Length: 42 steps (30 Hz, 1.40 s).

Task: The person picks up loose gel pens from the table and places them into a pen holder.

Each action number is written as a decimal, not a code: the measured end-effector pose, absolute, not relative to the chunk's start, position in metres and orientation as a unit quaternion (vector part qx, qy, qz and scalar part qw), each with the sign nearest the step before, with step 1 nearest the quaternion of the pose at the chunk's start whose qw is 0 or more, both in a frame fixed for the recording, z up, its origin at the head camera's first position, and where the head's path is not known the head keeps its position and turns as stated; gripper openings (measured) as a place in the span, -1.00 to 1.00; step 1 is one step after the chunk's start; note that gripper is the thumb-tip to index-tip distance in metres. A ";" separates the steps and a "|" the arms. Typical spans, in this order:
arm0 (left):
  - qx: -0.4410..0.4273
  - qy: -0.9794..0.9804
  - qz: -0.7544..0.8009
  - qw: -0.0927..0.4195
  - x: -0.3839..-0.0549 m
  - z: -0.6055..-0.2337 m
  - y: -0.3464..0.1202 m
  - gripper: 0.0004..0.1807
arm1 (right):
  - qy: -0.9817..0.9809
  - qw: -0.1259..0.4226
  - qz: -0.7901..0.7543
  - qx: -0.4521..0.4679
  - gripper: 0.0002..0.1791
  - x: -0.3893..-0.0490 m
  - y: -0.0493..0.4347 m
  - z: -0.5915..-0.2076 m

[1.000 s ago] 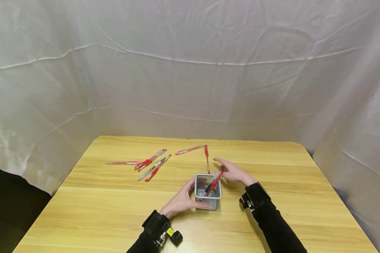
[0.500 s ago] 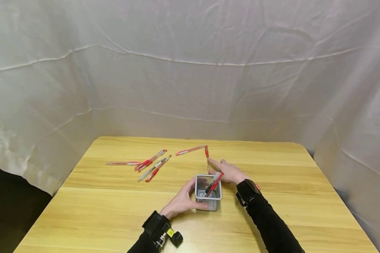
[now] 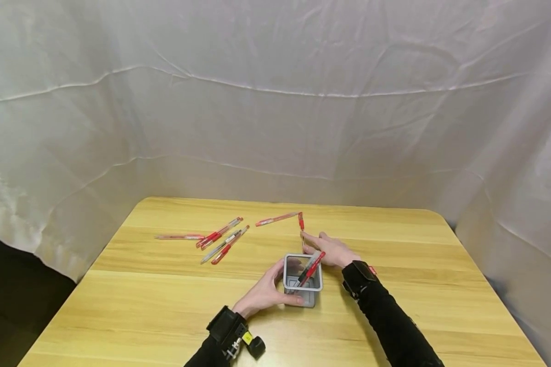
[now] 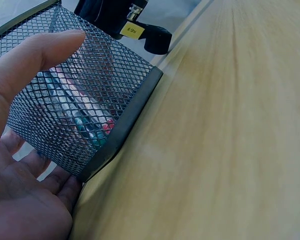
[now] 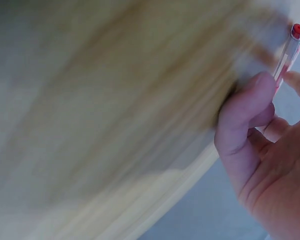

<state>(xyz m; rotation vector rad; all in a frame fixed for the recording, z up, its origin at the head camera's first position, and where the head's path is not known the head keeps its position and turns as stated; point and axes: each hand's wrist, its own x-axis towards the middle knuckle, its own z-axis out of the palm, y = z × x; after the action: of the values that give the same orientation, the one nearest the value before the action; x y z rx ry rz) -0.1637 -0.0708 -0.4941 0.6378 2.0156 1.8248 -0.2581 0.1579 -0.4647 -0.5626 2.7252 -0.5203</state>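
My left hand (image 3: 269,291) grips a grey mesh pen holder (image 4: 82,60) from its left side, thumb across the near wall and the other fingers behind it. The holder tilts on the table in the left wrist view. Several pens (image 3: 311,267) lean inside it, a black-gripped one and a red one showing. Just beyond the holder, my right hand (image 3: 331,250) pinches the near end of a red pen (image 3: 301,221) lying on the table. In the right wrist view this pen (image 5: 288,52) runs between thumb and finger; its lower end is hidden.
Another red pen (image 3: 275,219) lies farther back, its tip at the pinched pen's far end. To the left lie several loose red pens (image 3: 218,233) and a grey pen (image 3: 220,246). A pale curtain (image 3: 275,127) hangs behind the wooden table (image 3: 395,306).
My right hand has moved left and down onto the red pen behind the holder, its fingers closing around the near end. My left hand keeps its grip on the pen holder.
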 end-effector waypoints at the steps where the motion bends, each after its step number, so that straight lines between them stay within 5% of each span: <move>1: 0.225 0.711 0.643 0.174 -0.164 -0.494 -0.071 -0.01 | 0.951 0.153 -0.182 -0.199 -0.35 -0.258 0.158 -0.465; 21: 0.234 0.711 0.641 0.168 -0.165 -0.498 -0.070 -0.07 | 0.949 0.118 -0.182 -0.229 -0.42 -0.265 0.161 -0.467; 42: 0.234 0.705 0.647 0.173 -0.165 -0.497 -0.071 -0.08 | 0.956 0.032 -0.226 -0.184 -0.73 -0.273 0.167 -0.468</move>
<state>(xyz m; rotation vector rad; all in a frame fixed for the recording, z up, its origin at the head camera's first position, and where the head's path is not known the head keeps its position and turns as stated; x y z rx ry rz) -0.1648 -0.0712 -0.4967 0.6633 1.9993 1.8363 -0.2730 0.1675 -0.4684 -0.5670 2.9439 -0.6957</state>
